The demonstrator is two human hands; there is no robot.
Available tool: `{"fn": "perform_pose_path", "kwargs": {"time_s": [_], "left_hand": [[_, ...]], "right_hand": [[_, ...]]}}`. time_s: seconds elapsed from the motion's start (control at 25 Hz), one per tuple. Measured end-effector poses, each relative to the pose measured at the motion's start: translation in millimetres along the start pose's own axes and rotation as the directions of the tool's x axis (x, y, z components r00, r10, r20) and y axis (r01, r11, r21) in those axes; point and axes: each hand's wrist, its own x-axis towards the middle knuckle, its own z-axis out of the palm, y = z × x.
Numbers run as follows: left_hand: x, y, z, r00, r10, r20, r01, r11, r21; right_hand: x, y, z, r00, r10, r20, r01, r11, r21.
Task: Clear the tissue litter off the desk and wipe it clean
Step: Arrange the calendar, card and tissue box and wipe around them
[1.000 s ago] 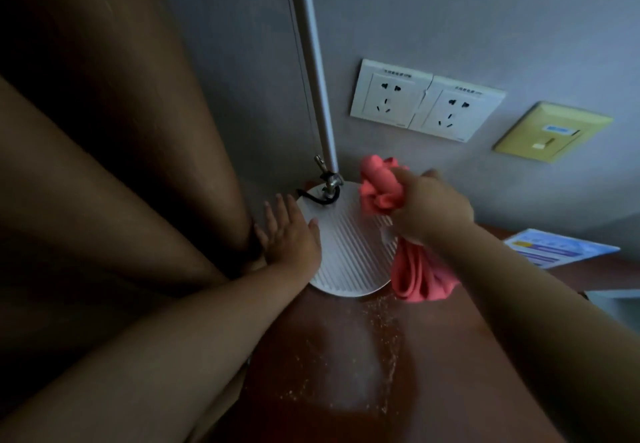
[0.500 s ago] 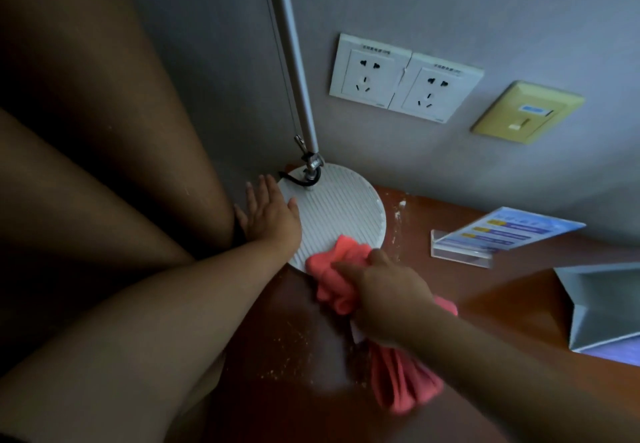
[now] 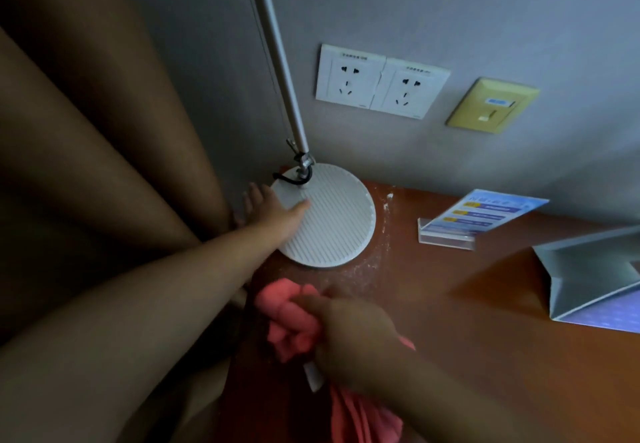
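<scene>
My right hand [image 3: 349, 335] is closed around a bunched pink cloth [image 3: 294, 332], pressing it onto the brown desk [image 3: 467, 321] just in front of the lamp base [image 3: 332, 214]. The cloth's loose end trails under my wrist toward the near edge. Something small and white pokes out below my fist; I cannot tell what it is. My left hand [image 3: 273, 210] lies open and flat, fingers spread, on the left rim of the round ribbed lamp base, gripping nothing. The lamp pole [image 3: 277, 58] rises from the back of the base, a black cord looped at its foot. Pale dust or crumbs [image 3: 377, 252] speckle the desk along the right side of the base. Further right: a leaflet in a clear stand [image 3: 474, 221], and a grey folded stand [image 3: 588, 276] at the edge of view. On the wall behind, two white sockets [image 3: 381, 82] and a yellow plate [image 3: 491, 105]. A brown curtain [image 3: 104, 131] hangs at left.
</scene>
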Motion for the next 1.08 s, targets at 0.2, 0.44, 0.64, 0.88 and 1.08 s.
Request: {"fn": "perform_pose_path", "kwargs": {"time_s": [0.2,0.44,0.64,0.88,1.08], "left_hand": [[-31.1,15.8,42.0,0.995,0.055,-0.079,-0.036,0.975,0.218],[1.2,26.0,38.1,0.992,0.078,-0.097,-0.046,0.954,0.297],[34.1,27.4,17.7,0.995,0.084,-0.045,-0.062,0.926,0.373],[36.4,23.8,17.7,0.995,0.091,-0.035,-0.071,0.921,0.384],[33.0,25.9,13.6,0.996,0.089,0.000,-0.081,0.907,0.412]], "right_hand": [[-33.3,36.5,-37.3,0.953,0.234,-0.194,-0.174,0.943,0.285],[71.4,60.2,-94.4,0.800,0.422,-0.427,-0.313,0.900,0.303],[141.2,89.9,-113.1,0.793,0.561,-0.237,-0.568,0.822,0.043],[151.3,105.2,-61.1,0.763,0.630,-0.141,-0.633,0.773,0.030],[86.3,86.3,-35.5,0.777,0.628,-0.034,-0.627,0.778,0.031]]}}
